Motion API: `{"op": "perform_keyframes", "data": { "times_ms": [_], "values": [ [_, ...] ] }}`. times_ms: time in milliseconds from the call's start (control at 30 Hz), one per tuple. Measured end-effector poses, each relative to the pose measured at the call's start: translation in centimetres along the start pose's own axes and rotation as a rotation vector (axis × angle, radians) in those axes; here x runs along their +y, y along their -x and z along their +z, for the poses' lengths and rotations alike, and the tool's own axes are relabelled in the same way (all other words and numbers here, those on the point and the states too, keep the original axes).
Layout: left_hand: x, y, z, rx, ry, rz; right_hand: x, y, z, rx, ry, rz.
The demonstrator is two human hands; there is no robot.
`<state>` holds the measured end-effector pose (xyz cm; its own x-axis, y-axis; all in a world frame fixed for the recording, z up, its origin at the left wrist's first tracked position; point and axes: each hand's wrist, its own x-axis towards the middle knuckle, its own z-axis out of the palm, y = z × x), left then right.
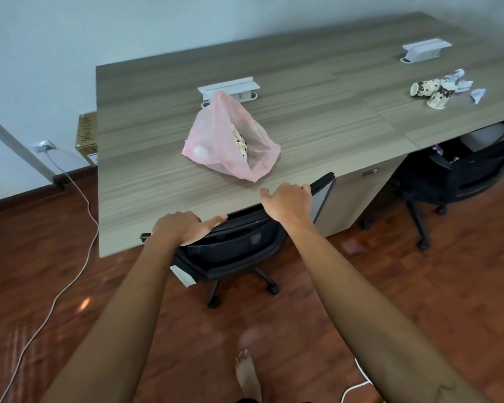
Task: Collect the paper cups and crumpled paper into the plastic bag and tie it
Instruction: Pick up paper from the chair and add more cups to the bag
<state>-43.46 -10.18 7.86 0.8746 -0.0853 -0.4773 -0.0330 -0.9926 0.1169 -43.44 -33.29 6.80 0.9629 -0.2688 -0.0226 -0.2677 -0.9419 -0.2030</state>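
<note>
Two paper cups (431, 93) and crumpled paper (460, 80) still wait near the desk's (303, 82) right edge
Your pink plastic bag (230, 141) lies part-filled, untied; your left hand (184, 228) and right hand (287, 202) hold nothing, fingers loosely curled at the near edge

A long wood-grain desk (303, 82) stands against a pale bluish-white wall (99, 24) on a reddish-brown wooden floor (419, 286). Two black wheeled office chairs (233, 251) are tucked beneath it. A white cable (79, 257) trails across the floor from a wall socket (45, 146).
</note>
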Motion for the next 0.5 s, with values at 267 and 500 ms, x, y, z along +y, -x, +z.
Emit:
{"op": "perform_keyframes", "data": {
  "times_ms": [267,500],
  "values": [
    [3.2,5.2,3.7,0.125,-0.067,0.070,4.0,5.0,-0.5,0.032,0.012,0.024],
    [6.2,10.6,7.8,0.197,-0.112,0.145,8.6,10.6,-1.5,0.009,0.038,0.043]
  ]
}}
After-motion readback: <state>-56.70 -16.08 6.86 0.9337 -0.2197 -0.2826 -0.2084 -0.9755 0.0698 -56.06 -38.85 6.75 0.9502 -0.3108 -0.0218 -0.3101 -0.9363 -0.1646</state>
